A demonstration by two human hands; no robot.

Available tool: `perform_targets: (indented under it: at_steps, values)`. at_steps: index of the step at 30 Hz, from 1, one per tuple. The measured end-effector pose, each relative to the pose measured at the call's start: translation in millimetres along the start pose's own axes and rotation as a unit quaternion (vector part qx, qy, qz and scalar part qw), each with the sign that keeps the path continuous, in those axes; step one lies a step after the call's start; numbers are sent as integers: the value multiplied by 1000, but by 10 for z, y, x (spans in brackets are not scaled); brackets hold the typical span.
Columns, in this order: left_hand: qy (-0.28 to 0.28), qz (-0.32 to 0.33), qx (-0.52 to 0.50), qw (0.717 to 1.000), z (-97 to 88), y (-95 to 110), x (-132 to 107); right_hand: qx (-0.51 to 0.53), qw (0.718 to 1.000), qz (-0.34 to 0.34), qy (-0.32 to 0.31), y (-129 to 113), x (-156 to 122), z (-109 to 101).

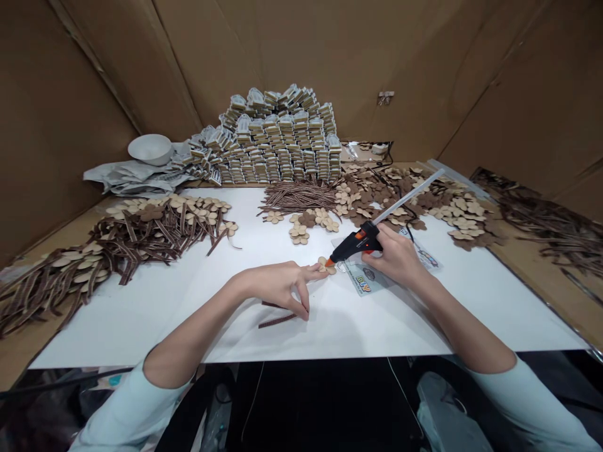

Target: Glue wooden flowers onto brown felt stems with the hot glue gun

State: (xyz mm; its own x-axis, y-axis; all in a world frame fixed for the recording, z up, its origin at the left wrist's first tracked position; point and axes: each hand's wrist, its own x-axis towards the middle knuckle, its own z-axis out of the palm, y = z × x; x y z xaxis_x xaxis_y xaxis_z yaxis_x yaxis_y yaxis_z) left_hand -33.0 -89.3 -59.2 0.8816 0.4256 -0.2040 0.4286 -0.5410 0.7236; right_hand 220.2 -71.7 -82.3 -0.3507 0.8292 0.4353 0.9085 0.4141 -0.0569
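Observation:
My right hand (394,254) grips a black and orange hot glue gun (360,242), with a long glue stick (409,196) running from its back. Its orange nozzle (328,262) points at a small wooden flower (326,265) lying on the white board (141,314). My left hand (277,285) is right beside the flower, with its fingertips reaching onto the petals. Below that hand lie short strips of brown striped ribbon (277,319), and my thumb comes down just above them. I cannot tell whether the left fingers grip the flower or only rest on it.
A printed DIY packaging card (365,279) lies under the glue gun. Brown ribbon heaps (132,242) and wooden flowers (452,207) cover both sides, behind a tall stack of packaged pieces (282,135). A white bowl (149,149) sits on grey plastic (132,177). Cardboard walls surround everything.

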Motion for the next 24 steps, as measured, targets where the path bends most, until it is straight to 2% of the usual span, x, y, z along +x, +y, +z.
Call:
perform_targets:
  at_steps: [6, 10, 12, 14, 16, 19, 21, 24]
  values:
    - [2, 7, -10, 1000, 0, -22, 4, -76, 996, -41, 10, -48, -9, -50]
    - [0, -8, -3, 1000, -1, -35, 3, -132, 988, -85, 0, -147, 7, -215]
    - [0, -14, -3, 1000, -2, -41, 0, -143, 985, -90, 15, -162, 8, -322]
    - [0, -18, -4, 1000, -2, -45, -3, -146, 986, -58, 48, -111, -11, -408]
    - [-1, -17, -6, 1000, -1, -48, -5, -136, 987, 2, 81, 13, -55, -448]
    - [-6, -15, -13, 1000, -2, -51, -8, -98, 985, 85, 117, 277, -149, -420]
    - [-9, -18, -17, 1000, -4, -51, -11, -55, 983, 114, 132, 447, -210, -366]
    - [-9, -19, -26, 999, -7, -46, -16, 28, 983, 158, 89, 624, -270, -286]
